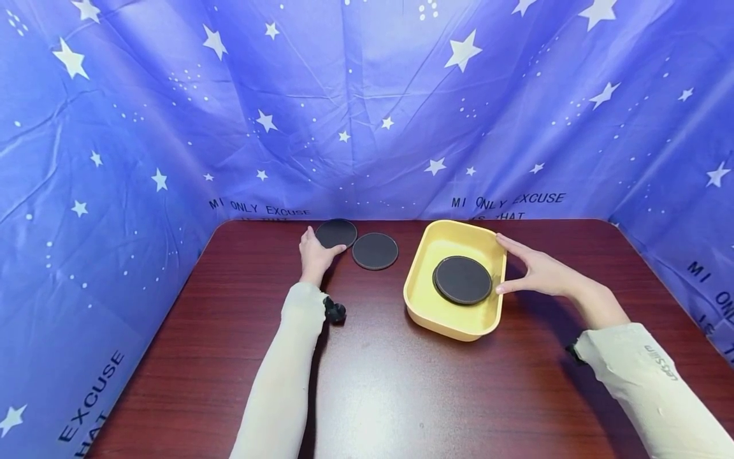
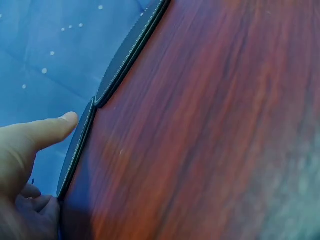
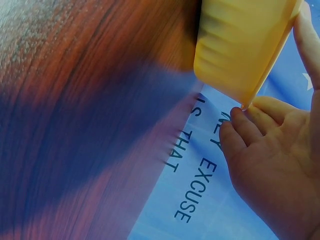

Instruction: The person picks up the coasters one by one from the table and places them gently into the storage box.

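Observation:
A black round coaster [image 1: 336,234] with a stitched rim lies flat at the back of the table. My left hand [image 1: 316,255] spans its left and near side, thumb stretched along the edge and fingers round the left. In the left wrist view the thumb [image 2: 52,131] overlaps the coaster [image 2: 77,147]. A second coaster [image 1: 375,250] adjoins it on the right. My right hand [image 1: 541,273] is at the right side of a yellow rectangular container [image 1: 415,275], fingers by the far corner and thumb lower on the rim. Inside the container lie black coasters [image 1: 462,280], stacked.
The dark red wooden table [image 1: 367,363] ends at the back against a blue star-printed curtain [image 1: 344,108], which also hangs on both sides. Table surface shows between the coasters and the container.

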A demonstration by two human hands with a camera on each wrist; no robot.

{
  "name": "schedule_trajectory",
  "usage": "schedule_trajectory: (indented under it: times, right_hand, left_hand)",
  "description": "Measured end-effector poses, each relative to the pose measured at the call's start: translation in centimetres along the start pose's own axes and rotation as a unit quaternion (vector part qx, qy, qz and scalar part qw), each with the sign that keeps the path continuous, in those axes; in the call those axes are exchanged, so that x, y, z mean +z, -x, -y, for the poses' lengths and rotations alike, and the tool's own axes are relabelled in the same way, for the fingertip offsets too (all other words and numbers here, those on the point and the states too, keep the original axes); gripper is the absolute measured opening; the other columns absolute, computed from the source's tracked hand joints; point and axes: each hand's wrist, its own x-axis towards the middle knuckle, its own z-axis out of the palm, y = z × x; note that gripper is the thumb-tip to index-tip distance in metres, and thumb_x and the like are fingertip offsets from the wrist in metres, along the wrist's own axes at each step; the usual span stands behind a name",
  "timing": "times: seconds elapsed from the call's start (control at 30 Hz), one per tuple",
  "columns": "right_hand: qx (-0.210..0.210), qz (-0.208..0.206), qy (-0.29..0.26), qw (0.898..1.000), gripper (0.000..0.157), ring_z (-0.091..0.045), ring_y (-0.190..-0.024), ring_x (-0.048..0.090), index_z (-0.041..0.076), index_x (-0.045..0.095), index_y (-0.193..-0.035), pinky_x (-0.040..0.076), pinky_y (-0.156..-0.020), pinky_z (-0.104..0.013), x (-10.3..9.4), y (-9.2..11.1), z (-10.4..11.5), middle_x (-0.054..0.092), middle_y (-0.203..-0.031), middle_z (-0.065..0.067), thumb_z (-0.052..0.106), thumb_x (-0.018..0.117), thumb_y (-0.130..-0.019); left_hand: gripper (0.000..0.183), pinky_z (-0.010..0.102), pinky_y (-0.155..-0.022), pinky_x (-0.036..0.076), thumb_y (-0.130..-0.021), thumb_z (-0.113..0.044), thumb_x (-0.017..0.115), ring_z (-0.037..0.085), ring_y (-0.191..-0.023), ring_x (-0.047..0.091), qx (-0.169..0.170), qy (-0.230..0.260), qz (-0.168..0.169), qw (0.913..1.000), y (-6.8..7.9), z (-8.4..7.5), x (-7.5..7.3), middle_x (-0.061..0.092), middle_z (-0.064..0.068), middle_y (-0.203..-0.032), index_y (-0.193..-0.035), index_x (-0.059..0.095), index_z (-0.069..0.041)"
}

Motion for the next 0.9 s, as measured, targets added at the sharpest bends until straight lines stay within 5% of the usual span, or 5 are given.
schedule_trajectory:
  times: [0.47,0.7,0.9]
  right_hand:
    - [-0.004,-0.002,-0.003,1.0,0.112,-0.048,-0.148,0.022,0.002,0.017,-0.159,0.026,-0.115,-0.065,0.1,0.1,0.0,0.018,-0.165,-0.023,0.033,0.086,-0.076]
    - [-0.001,-0.005,0.0,1.0,0.111,-0.047,-0.149,0.022,0.002,0.018,-0.159,0.025,-0.119,-0.056,0.1,0.2,0.0,0.019,-0.165,-0.022,0.034,0.085,-0.076]
    - [-0.004,-0.006,0.004,1.0,0.112,-0.049,-0.148,0.023,0.001,0.018,-0.158,0.027,-0.115,-0.067,0.1,0.2,0.0,0.019,-0.164,-0.024,0.033,0.086,-0.075]
  left_hand:
    - [0.107,0.042,-0.121,0.034,-0.08,-0.038,0.082,0.037,-0.147,0.025,-0.028,-0.072,-0.007,0.997,0.4,-1.3,1.0,0.03,0.02,-0.159,-0.157,0.019,0.001]
    - [0.111,0.046,-0.121,0.03,-0.077,-0.03,0.086,0.041,-0.144,0.022,-0.039,-0.025,-0.03,0.9985,0.4,-1.6,1.2,0.024,0.025,-0.157,-0.157,0.017,0.003]
    - [0.111,0.044,-0.118,0.036,-0.075,-0.022,0.088,0.041,-0.142,0.03,-0.043,0.033,-0.046,0.9975,0.2,-0.7,0.7,0.018,0.021,-0.152,-0.157,0.016,0.0]
